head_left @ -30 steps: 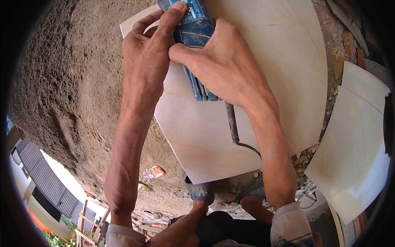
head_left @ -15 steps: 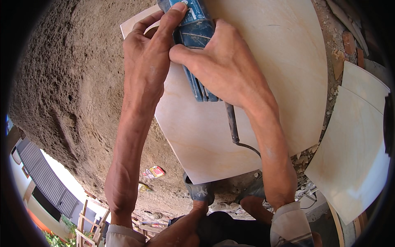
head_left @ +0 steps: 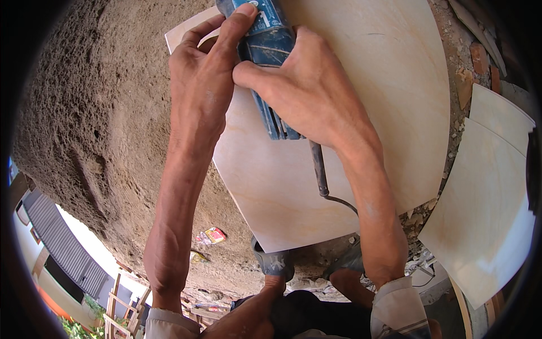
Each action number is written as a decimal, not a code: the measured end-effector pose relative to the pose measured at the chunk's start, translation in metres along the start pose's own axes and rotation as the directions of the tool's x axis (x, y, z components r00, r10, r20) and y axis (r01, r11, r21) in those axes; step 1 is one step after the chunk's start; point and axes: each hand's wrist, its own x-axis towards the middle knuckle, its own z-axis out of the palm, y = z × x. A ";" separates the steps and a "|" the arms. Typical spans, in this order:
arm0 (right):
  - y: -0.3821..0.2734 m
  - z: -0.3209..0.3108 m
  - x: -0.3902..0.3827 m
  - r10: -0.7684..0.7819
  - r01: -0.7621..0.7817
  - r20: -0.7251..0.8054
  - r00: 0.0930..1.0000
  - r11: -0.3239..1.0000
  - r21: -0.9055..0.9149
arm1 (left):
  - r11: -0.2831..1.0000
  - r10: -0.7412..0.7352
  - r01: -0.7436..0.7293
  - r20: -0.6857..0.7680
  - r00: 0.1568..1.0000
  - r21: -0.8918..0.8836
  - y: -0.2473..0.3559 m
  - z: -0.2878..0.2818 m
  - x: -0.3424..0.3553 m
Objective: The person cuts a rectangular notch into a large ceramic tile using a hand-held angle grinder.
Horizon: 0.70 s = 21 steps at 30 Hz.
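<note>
Hardly anything has been moved since the earlier frames: in the head view, the tool point(head_left: 268, 48) and both hands are found in practically the same place. The tool, blue and dusty, is held at the top middle of the view, above the tile point(head_left: 367, 107); its front end is cut off by the upper edge. Its rear is pointed toward the person, and the cord point(head_left: 319, 169) is led from there across the tile and past the right forearm.

By the right hand point(head_left: 316, 85), the tool's body is clasped, the thumb laid across it. By the left hand point(head_left: 202, 79), the tool's front part is touched with the thumb; whether the fingers are closed around it cannot be told, as they are partly hidden.

The tile's near corner is seen over one shoe point(head_left: 275, 264). Rough soil point(head_left: 107, 113) is shown to the left, where a wrapper point(head_left: 211, 236) is dropped. To the right, more tiles point(head_left: 480, 209) are laid overlapping, with bricks point(head_left: 479, 60) beyond them.
</note>
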 end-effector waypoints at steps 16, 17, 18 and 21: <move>0.006 0.002 0.003 -0.003 0.003 0.008 1.000 1.000 0.029 | 0.999 -0.012 0.012 0.007 1.000 -0.036 0.001 0.001 -0.001; 0.006 0.002 0.002 -0.003 0.002 0.011 1.000 0.999 0.034 | 0.999 -0.013 0.013 0.009 1.000 -0.039 0.001 0.001 0.000; 0.005 0.001 0.002 -0.005 0.005 0.013 1.000 0.999 0.033 | 0.999 -0.014 0.014 0.010 1.000 -0.041 0.001 0.001 0.000; 0.004 0.000 0.002 -0.010 0.010 0.008 1.000 1.000 0.025 | 0.998 -0.009 0.009 0.012 1.000 -0.061 -0.002 0.001 0.001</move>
